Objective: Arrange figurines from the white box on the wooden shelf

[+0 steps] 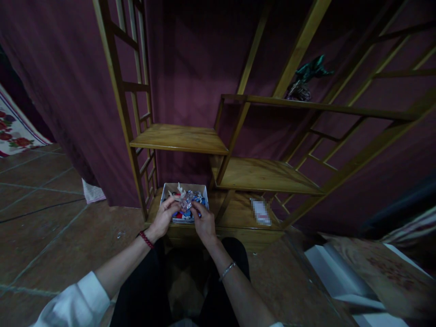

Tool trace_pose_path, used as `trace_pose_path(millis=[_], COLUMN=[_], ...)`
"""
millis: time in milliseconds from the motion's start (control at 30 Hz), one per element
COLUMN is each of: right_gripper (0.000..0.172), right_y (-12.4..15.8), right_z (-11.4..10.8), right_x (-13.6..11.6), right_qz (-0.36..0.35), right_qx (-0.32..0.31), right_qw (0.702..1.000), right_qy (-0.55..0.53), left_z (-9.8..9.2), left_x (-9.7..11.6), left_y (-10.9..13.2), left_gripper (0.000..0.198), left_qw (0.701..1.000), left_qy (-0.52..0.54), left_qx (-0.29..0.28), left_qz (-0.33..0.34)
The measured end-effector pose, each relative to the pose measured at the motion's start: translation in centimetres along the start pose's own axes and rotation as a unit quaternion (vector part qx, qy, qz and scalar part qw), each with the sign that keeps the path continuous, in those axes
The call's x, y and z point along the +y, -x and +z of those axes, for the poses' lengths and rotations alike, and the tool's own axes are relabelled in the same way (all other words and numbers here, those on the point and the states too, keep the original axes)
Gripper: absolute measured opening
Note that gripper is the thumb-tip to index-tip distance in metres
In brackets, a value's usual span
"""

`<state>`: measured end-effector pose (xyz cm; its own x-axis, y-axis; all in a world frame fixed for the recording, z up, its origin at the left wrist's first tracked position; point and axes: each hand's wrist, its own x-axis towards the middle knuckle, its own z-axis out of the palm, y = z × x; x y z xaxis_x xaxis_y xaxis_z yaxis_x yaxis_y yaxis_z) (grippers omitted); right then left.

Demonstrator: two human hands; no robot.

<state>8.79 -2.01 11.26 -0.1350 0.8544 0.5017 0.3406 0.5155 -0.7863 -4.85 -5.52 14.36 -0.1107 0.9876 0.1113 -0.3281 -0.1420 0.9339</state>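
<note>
Between my two hands, just above a white box (205,190), is a clear, shiny crumpled piece (186,204) that looks like plastic wrap or a clear ornament. My left hand (165,215), with a red bead bracelet on its wrist, pinches it from the left. From the right, my right hand (203,221) grips its other side with thumb and fingers. Small colourful items in red, blue and white fill the box below, partly hidden by my hands. A pale branch-shaped piece (180,190) sticks up near the box's back. The box stands on the lowest shelf.
A wooden display shelf (180,136) with stepped boards rises before me. A blurred white card or packet (260,211) lies on the bottom board. A dark green ornament (311,72) stands on the upper right shelf. Open cardboard (347,272) lies on the floor at right.
</note>
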Motion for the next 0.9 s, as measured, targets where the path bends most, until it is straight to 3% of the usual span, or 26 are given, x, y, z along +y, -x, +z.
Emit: trace_pose_path(millis=[267, 633, 900], right_gripper=[0.024, 0.024, 0.023], right_y=[0.1, 0.1, -0.1], right_z=[-0.7, -2.0, -2.7], right_x=[-0.7, -2.1, -2.7], right_qz=[-0.035, 0.034, 0.085], right_qx=[-0.004, 0.010, 0.010], right_qw=[0.999, 0.999, 0.991], right_qy=[0.036, -0.037, -0.102], left_z=[0.8, 1.4, 1.1], left_x=[1.1, 1.4, 1.3], left_y=[0.5, 0.1, -0.6], left_gripper=[0.028, 0.034, 0.028], left_qw=[1.000, 0.995, 0.958], left_qy=[0.001, -0.099, -0.235], left_qx=[-0.006, -0.024, -0.048], left_qz=[0.006, 0.025, 0.157])
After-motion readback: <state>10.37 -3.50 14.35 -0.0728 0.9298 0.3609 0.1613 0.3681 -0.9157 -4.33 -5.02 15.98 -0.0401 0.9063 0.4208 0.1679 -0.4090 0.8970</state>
